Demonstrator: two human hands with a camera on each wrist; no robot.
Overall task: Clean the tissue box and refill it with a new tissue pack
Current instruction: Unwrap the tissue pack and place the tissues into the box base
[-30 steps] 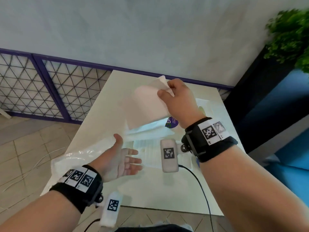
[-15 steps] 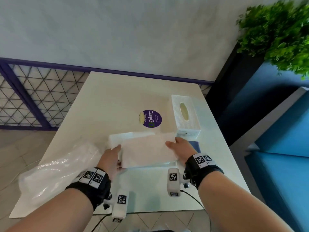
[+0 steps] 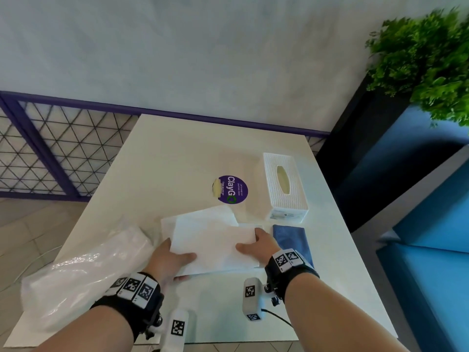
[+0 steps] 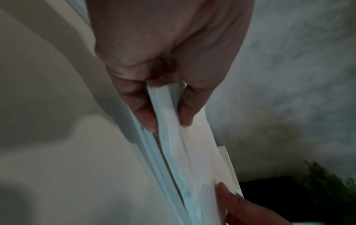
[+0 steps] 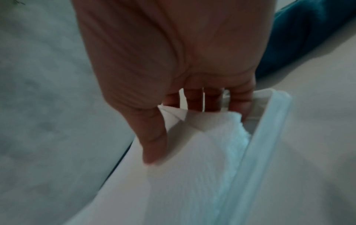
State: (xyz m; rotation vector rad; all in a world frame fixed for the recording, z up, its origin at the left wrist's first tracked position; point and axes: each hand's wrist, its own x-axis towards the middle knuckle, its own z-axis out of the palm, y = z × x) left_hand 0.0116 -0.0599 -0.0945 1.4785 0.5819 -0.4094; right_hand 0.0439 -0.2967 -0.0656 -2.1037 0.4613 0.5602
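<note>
Pinching a soft, flat tissue stack (image 3: 215, 245), left hand (image 3: 168, 260) and right hand (image 3: 261, 243) grip opposite ends.

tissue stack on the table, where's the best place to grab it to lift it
Probably by its two short ends, one hand from each side. The tissue stack lies flat and floppy, so thumbs on top and fingers underneath support it, much as the left hand and right hand grip it now.

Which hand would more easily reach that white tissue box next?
Probably the right hand: the tissue box stands on its side of the table, beyond the blue cloth. The left hand grips the tissue stack's far end.
</note>
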